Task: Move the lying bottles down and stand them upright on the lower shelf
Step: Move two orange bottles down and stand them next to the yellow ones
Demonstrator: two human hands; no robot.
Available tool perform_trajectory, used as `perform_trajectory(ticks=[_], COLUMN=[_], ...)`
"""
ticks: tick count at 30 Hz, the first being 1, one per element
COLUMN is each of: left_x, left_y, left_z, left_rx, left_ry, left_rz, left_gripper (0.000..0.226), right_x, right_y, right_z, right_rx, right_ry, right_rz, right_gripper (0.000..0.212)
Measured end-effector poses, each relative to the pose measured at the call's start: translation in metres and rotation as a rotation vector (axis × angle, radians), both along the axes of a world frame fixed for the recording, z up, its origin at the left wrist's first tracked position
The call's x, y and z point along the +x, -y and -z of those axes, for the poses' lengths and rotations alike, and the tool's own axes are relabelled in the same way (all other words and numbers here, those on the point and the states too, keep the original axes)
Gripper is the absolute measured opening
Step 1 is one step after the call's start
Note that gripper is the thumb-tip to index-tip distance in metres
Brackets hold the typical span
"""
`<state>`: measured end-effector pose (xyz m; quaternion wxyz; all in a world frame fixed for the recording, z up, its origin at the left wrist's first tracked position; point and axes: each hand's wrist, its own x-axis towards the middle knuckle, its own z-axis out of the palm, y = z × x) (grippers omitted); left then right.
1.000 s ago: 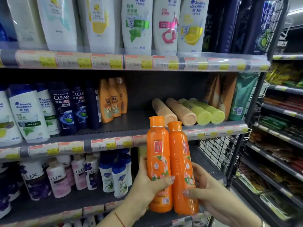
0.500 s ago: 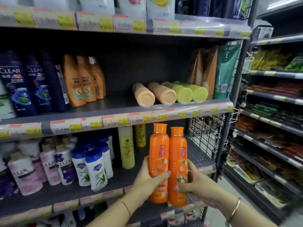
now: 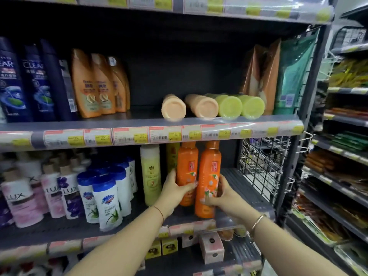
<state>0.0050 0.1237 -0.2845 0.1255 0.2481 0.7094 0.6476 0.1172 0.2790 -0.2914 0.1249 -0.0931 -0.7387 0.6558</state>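
Two orange bottles stand upright on the lower shelf (image 3: 245, 188). My left hand (image 3: 175, 189) grips the left orange bottle (image 3: 187, 166). My right hand (image 3: 221, 193) grips the right orange bottle (image 3: 210, 176), which is nearer the shelf's front edge. Their caps are partly hidden behind the price strip above. On the upper shelf (image 3: 139, 121) lie two peach bottles (image 3: 173, 106) (image 3: 203, 105) and two lime-green bottles (image 3: 230, 106) (image 3: 252, 106), bases toward me.
A pale green bottle (image 3: 150, 174) and a yellow bottle (image 3: 172, 156) stand left of and behind the orange ones. White blue-capped bottles (image 3: 107, 200) and pink Lux bottles (image 3: 22, 202) fill the left. A wire grid (image 3: 262, 162) closes the shelf's right end. Refill pouches (image 3: 260, 76) stand above.
Both hands have carried the two orange bottles forward and into the lower shelf, where they now stand. The camera has tilted down and moved closer.
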Motion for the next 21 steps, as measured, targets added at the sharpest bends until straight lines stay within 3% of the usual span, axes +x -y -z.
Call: perform_trajectory(ticks=[6, 11, 16, 21], left_x=[-0.022, -0.034, -0.041, -0.049], left_y=[-0.015, -0.018, -0.025, -0.031], left_z=[0.004, 0.019, 0.025, 0.026], left_rx=[0.033, 0.025, 0.021, 0.032], left_ry=[-0.005, -0.026, -0.031, -0.016], left_rz=[-0.099, -0.189, -0.196, -0.197], left_gripper=[0.053, 0.078, 0.065, 0.075], right_x=[-0.031, -0.049, -0.061, -0.070], right_y=[-0.020, -0.028, -0.032, -0.024], right_z=[0.002, 0.013, 0.018, 0.020], right_rx=[0.114, 0.180, 0.241, 0.281], right_ry=[-0.020, -0.023, -0.039, -0.066], right_rz=[-0.004, -0.004, 0.000, -0.007], right_gripper=[0.094, 0.101, 0.096, 0.097])
